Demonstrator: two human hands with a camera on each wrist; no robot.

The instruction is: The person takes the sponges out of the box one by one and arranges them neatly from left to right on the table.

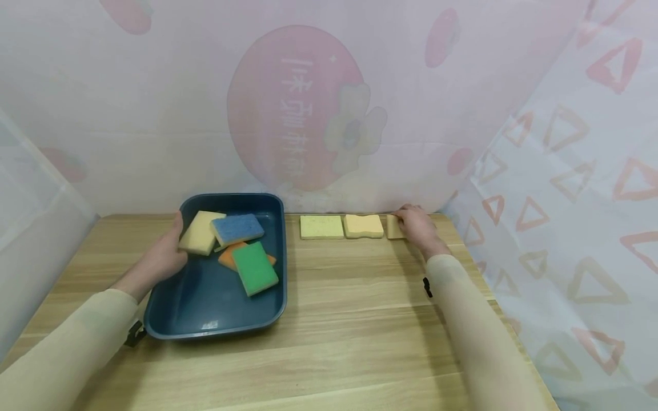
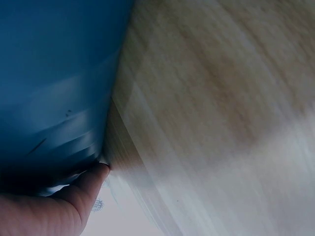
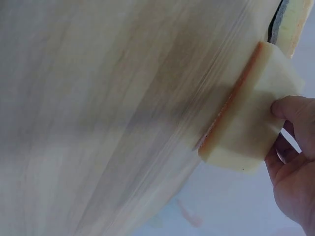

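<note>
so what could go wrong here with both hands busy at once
The left hand grips the yellow sponge at the tray rim; lifting it could drag the blue sponge leaning on it. The right hand holds a tan sponge at the far right end of the row, near the table edge, so a loose set-down might tip it off. It could also nudge the orange-yellow sponge beside it.

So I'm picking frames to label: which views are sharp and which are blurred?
Head view: sharp, evenly lit, tray and sponges clear. Left wrist view: heavily smeared, table grain streaked. Right wrist view: table streaked too, but the sponge by the right hand stays readable.
</note>
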